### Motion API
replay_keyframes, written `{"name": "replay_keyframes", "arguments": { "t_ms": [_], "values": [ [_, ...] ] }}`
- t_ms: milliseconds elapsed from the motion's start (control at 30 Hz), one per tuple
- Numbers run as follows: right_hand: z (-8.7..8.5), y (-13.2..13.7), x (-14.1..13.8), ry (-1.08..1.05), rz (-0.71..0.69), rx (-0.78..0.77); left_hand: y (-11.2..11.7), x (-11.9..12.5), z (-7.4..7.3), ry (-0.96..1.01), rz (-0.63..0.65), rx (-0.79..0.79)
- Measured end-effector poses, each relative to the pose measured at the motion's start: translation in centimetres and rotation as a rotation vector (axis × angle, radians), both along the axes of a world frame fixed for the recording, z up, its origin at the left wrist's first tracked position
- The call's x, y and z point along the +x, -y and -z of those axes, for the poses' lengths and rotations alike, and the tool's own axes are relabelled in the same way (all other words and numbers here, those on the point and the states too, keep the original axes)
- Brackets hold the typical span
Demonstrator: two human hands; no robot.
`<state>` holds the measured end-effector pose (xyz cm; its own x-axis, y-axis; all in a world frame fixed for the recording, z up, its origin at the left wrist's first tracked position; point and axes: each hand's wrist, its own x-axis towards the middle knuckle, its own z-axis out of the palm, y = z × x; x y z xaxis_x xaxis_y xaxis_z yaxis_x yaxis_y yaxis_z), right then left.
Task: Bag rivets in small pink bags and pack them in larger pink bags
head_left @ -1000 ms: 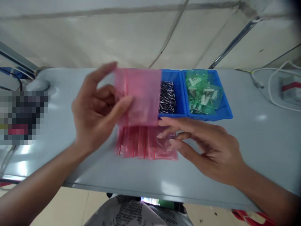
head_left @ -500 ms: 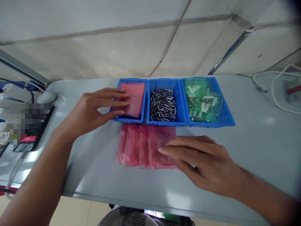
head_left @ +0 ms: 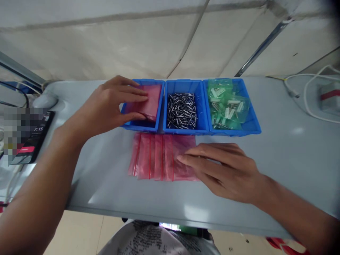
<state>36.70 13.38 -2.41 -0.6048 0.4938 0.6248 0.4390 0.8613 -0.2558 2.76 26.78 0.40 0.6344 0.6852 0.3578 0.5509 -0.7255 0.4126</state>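
My left hand (head_left: 106, 106) reaches into the left blue bin (head_left: 158, 118), holding the near-left part of a stack of pink zip bags (head_left: 153, 101). Its fingers lie over the top and the thumb is at the near edge, which bends slightly. How many bags it grips is hidden. In front of the bins, several pink zip bags (head_left: 156, 157) lie overlapped in a row, red zip lines upright. With fingers stretched out, my right hand (head_left: 223, 170) rests its fingertips on the rightmost bag of the row.
The middle blue bin (head_left: 204, 122) holds many small metal pins (head_left: 182, 110). Green bags (head_left: 230, 106) with white and metal parts fill much of the right blue bin (head_left: 251, 122). A black-screened device (head_left: 38, 136) stands at the left, and white cables (head_left: 305, 95) lie at the right.
My left hand's thumb has moved in to the near edge of the stacked bags, which now bends. My right hand stays on the row. The whole view has shifted slightly.
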Motion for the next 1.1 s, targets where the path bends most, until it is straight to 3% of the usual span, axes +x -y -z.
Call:
{"name": "replay_keyframes", "arguments": {
  "t_ms": [100,167,267,500,633,800,933,1000,1100],
  "values": [
    [-0.2,-0.9,1.0,0.002,0.076,0.11,1.6,1.0,-0.5,0.054,0.012,0.102],
    [-0.3,-1.7,1.9,0.011,0.168,0.167,3.2,1.8,-0.5,0.094,0.103,0.174],
    [-0.3,-2.9,3.2,0.11,0.282,0.132,5.1,3.0,0.2,0.046,0.175,0.223],
    [0.5,-3.3,4.0,0.076,0.193,-0.075,6.6,5.1,2.4,0.109,0.008,0.075],
    [0.8,-3.1,3.7,0.016,0.181,-0.041,6.9,5.3,2.7,0.112,0.049,0.188],
    [0.6,-3.4,3.5,0.045,0.195,0.016,7.4,5.2,3.1,-0.035,0.046,0.445],
    [-0.1,-2.9,2.7,0.193,0.215,0.229,7.6,5.0,3.2,-0.095,0.044,0.495],
    [-0.2,-2.0,1.8,0.233,0.136,0.3,7.6,4.9,3.0,-0.099,0.034,0.529],
    [0.3,-0.6,0.0,0.308,-0.051,0.244,7.5,4.5,2.5,-0.095,0.013,0.628]
  ]
}}
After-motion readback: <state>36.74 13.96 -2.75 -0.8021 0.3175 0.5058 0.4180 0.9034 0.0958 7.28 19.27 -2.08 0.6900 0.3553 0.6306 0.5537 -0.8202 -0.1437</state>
